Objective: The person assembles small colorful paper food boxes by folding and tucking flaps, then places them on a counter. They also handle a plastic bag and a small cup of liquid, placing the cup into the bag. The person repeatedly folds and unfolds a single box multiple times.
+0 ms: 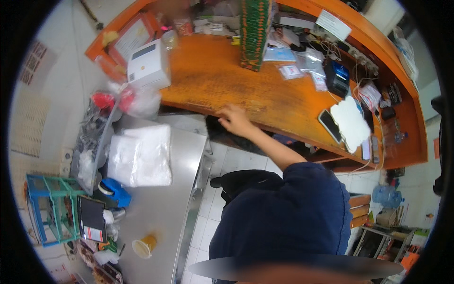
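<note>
My right hand (234, 120) rests on the front edge of the worn orange-brown wooden desk (203, 71). Its fingers are apart and slightly bent, with nothing seen in them. The bare forearm comes from a navy short sleeve on the right side of my body. Below the hand, under the desk edge, there is a dark gap with black items that I cannot make out. A tall green and orange patterned box (256, 35) stands on the desk beyond the hand. My left hand does not show.
Left, a steel table (156, 208) bears clear plastic bags (142, 156), a blue tape dispenser (116, 191) and a cup of yellowish liquid (144, 246). A white label printer (149, 64) sits at the desk's left end. A phone (329, 126) and black device (336, 78) lie right.
</note>
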Demonstrator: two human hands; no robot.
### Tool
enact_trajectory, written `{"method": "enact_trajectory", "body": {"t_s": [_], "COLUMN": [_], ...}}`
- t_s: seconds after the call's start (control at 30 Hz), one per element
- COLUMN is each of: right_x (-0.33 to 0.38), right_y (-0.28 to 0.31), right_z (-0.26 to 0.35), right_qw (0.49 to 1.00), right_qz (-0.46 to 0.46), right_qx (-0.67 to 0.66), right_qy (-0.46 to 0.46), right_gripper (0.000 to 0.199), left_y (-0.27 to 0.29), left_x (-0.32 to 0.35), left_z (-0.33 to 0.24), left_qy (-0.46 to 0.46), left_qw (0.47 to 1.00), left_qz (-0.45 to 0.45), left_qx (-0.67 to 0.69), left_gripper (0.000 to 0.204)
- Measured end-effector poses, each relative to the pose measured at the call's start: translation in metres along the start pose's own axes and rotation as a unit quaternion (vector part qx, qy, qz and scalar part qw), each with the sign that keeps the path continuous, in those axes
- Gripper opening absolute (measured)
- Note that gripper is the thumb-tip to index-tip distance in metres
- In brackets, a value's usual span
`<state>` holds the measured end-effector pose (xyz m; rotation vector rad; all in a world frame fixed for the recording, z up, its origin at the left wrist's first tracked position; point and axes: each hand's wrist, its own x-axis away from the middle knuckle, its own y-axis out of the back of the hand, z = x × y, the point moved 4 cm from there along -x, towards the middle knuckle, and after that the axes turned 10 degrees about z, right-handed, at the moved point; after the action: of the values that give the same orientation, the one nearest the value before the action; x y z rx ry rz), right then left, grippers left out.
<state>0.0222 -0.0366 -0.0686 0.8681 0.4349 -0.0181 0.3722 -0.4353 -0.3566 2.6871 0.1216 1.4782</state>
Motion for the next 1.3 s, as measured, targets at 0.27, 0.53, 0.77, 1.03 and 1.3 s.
{"method": "enact_trajectory", "body": {"t_s": [0.27, 0.53, 0.77, 1.03, 1.3], "right_x": [0.087, 0.031, 0.051, 0.071, 0.075], "right_y": [0.138, 0.267, 0.302, 0.326, 0.332], "right_z": [-0.150, -0.327, -0.412, -0.377, -0.261], "right_qw": [0.931, 0.886, 0.811, 0.901, 0.967], "right_qz": [-0.085, -0.155, 0.107, -0.044, 0.001], "right_qx": [0.196, 0.229, 0.308, 0.331, 0.017], "right_qy": [-0.296, -0.371, -0.486, -0.276, -0.256], "right_gripper": [0.030, 0.028, 0.025, 0.016, 0.009], "left_y": [-0.050, -0.135, -0.212, -0.389, -0.582], "left_x": [-0.009, -0.004, -0.017, 0.086, 0.179], "left_z": [-0.020, -0.047, -0.184, -0.410, -0.495], "left_qy": [0.009, 0.016, -0.119, -0.519, -0.715], "left_qw": [0.998, 0.992, 0.989, 0.840, 0.615], "left_qz": [0.024, 0.049, 0.067, 0.080, 0.053], "left_qx": [-0.051, -0.117, -0.050, -0.136, -0.330], "left_gripper": [0.046, 0.044, 0.035, 0.021, 0.079]}}
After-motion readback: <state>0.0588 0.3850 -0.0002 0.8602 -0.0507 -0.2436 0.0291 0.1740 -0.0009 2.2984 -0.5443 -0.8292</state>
